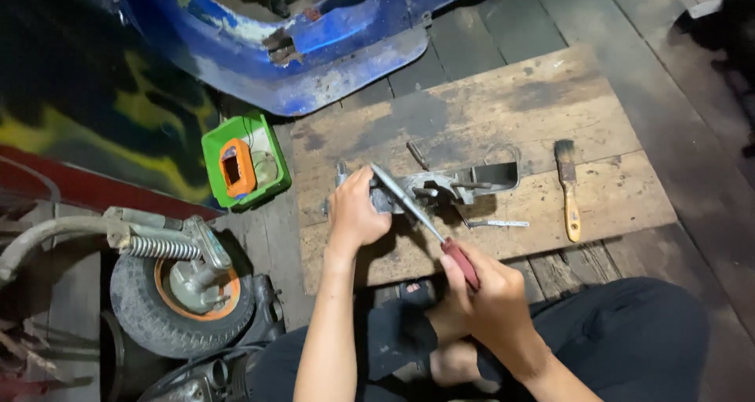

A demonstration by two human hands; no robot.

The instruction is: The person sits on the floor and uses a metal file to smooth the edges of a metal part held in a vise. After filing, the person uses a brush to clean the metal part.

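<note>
far left: a small wheel (179, 298) with a black tyre and orange hub lies on the floor, with a coil spring (161, 248) and a grey tube (47, 235) over it. it is well apart from the work.
green box: a green plastic box (246, 161) with an orange part inside stands just beside the left edge of the wooden board (550, 95).
left hand: the left hand (355, 211) rests on the left end of the grey metal part (452, 186). the fingers are closed around it and press it down on the board.
metal part: it lies flat near the middle of the board, long and grey, with a bracket shape at its right end. a loose pin (417, 155) lies just behind it and a thin metal strip (497, 224) just in front.
right hand: the right hand (489, 293) is clamped on the red handle of a screwdriver (421, 217). the shaft goes up and left, and its tip meets the metal part close to the left hand.
step in hand: i judge the person is prying or loosening something at the left end of the part, one hand holding, the other one working the tool.
next move: it seems to call for steady pressure on the handle while the left hand keeps the part from sliding; the tip is near the fingers, so a slip could hurt.
far right: a paint brush (568, 188) with a yellow handle lies on the board, untouched.
</note>
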